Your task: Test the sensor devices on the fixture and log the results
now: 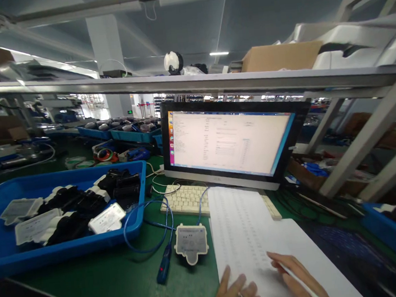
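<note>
Stretching under the fingers of both hands, the green bench top (86,292) carries everything here. Well to the fingers' left sits a blue tray (72,254) of black and whitish parts; beyond the fingertips stands a lit monitor (228,141), its text too blurred to read. Right beneath the fingers lies the printed sheet (241,223), over another white sheet (307,245) that shows on the right; its far end covers part of the keyboard (185,198) ahead of them. The left hand (236,295) rests on the printed sheet, fingers spread and holding nothing. The right hand (296,269), just beside it, has its fingers closed around a white pen (301,282). Near the left fingertips, on their far left, are a whitish module (191,242) and, further left, a smaller blue plug (164,264) glowing red.
</note>
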Action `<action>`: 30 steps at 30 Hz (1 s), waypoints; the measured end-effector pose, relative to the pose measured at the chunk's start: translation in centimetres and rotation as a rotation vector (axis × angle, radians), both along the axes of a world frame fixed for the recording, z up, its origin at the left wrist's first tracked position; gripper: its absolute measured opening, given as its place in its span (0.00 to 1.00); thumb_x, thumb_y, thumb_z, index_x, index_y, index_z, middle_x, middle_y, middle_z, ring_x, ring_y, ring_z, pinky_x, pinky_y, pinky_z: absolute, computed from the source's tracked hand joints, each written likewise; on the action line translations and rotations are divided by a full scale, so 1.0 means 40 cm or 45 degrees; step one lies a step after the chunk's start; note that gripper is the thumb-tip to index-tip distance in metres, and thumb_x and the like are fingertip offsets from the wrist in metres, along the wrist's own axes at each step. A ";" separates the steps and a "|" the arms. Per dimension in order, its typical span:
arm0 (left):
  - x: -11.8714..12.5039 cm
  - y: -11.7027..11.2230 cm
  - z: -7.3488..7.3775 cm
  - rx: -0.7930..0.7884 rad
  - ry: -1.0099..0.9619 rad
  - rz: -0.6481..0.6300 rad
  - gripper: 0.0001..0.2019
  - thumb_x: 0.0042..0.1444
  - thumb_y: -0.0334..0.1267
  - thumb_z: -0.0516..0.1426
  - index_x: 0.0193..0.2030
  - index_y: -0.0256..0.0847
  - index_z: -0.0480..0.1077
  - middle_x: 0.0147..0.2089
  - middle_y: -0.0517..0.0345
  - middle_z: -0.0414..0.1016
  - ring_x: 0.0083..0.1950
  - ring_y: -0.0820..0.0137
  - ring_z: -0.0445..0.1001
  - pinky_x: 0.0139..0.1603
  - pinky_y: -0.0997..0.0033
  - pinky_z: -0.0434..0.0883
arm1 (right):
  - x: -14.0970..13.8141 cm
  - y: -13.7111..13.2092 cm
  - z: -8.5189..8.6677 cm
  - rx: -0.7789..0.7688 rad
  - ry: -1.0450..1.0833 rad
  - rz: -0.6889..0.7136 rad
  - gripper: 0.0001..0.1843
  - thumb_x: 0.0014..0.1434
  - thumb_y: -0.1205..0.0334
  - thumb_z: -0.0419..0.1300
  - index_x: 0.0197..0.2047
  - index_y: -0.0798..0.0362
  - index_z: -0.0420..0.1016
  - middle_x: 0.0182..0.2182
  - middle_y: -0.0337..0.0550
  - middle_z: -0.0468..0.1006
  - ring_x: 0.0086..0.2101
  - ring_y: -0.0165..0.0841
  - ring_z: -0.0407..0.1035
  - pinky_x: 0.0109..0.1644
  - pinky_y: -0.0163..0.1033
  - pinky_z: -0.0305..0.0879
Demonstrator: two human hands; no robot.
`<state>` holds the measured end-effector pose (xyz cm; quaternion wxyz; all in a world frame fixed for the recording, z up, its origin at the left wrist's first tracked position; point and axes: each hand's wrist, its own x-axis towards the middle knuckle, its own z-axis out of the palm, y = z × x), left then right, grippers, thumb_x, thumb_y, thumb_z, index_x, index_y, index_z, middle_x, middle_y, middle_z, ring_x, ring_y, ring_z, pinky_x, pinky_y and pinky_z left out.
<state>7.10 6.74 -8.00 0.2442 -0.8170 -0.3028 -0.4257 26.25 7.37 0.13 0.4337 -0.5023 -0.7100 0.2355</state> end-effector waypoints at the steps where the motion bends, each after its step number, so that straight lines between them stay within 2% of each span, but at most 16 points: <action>1: -0.010 -0.017 0.030 -0.131 0.024 -0.013 0.07 0.60 0.43 0.54 0.35 0.44 0.69 0.39 0.68 0.79 0.41 0.71 0.77 0.59 0.61 0.65 | -0.032 -0.001 0.016 -0.070 0.057 0.028 0.18 0.58 0.50 0.51 0.43 0.48 0.77 0.39 0.45 0.76 0.40 0.40 0.71 0.43 0.39 0.69; 3: -0.029 -0.053 0.095 -0.475 0.108 -0.030 0.10 0.59 0.44 0.54 0.42 0.42 0.69 0.46 0.62 0.77 0.49 0.67 0.74 0.59 0.58 0.65 | -0.086 0.002 0.034 -0.194 0.205 -0.024 0.19 0.56 0.48 0.51 0.37 0.51 0.78 0.31 0.45 0.75 0.30 0.36 0.70 0.33 0.38 0.68; 5: -0.045 -0.079 0.154 -0.750 0.183 -0.047 0.12 0.60 0.39 0.53 0.49 0.42 0.66 0.53 0.59 0.73 0.55 0.64 0.70 0.60 0.51 0.64 | -0.113 0.014 0.037 -0.354 0.324 -0.100 0.20 0.54 0.47 0.52 0.34 0.53 0.77 0.22 0.41 0.71 0.23 0.33 0.64 0.26 0.36 0.62; 8: -0.056 -0.093 0.199 -0.924 0.174 -0.085 0.12 0.60 0.34 0.51 0.51 0.43 0.66 0.54 0.58 0.72 0.58 0.63 0.68 0.61 0.47 0.61 | -0.098 0.026 0.027 -0.406 0.439 -0.194 0.18 0.48 0.47 0.56 0.28 0.55 0.74 0.16 0.36 0.63 0.18 0.29 0.57 0.21 0.34 0.55; 13: -0.054 -0.092 0.186 -0.892 0.122 -0.129 0.13 0.62 0.35 0.49 0.52 0.43 0.66 0.53 0.57 0.73 0.57 0.63 0.68 0.61 0.47 0.61 | -0.043 0.015 0.020 -0.320 0.421 -0.289 0.12 0.46 0.51 0.58 0.23 0.51 0.64 0.14 0.34 0.64 0.17 0.29 0.57 0.21 0.34 0.54; 18: -0.053 -0.092 0.173 -0.824 0.079 -0.104 0.13 0.63 0.35 0.48 0.52 0.44 0.66 0.53 0.59 0.73 0.57 0.65 0.68 0.61 0.48 0.61 | -0.041 0.003 0.000 -0.228 0.220 -0.420 0.13 0.48 0.55 0.55 0.19 0.48 0.55 0.12 0.34 0.64 0.16 0.29 0.57 0.23 0.34 0.56; 21: -0.051 -0.093 0.174 -0.804 0.079 -0.100 0.13 0.62 0.35 0.49 0.52 0.43 0.66 0.52 0.59 0.73 0.56 0.66 0.69 0.62 0.49 0.61 | -0.044 0.001 -0.007 -0.216 0.128 -0.392 0.13 0.49 0.58 0.54 0.18 0.48 0.54 0.12 0.33 0.63 0.18 0.29 0.58 0.25 0.34 0.57; 30: -0.047 -0.092 0.171 -0.802 0.058 -0.088 0.12 0.63 0.35 0.48 0.51 0.42 0.66 0.52 0.58 0.74 0.56 0.64 0.69 0.60 0.46 0.62 | -0.044 -0.001 0.000 -0.296 0.121 -0.315 0.13 0.50 0.57 0.53 0.19 0.49 0.55 0.14 0.33 0.66 0.19 0.30 0.60 0.26 0.35 0.56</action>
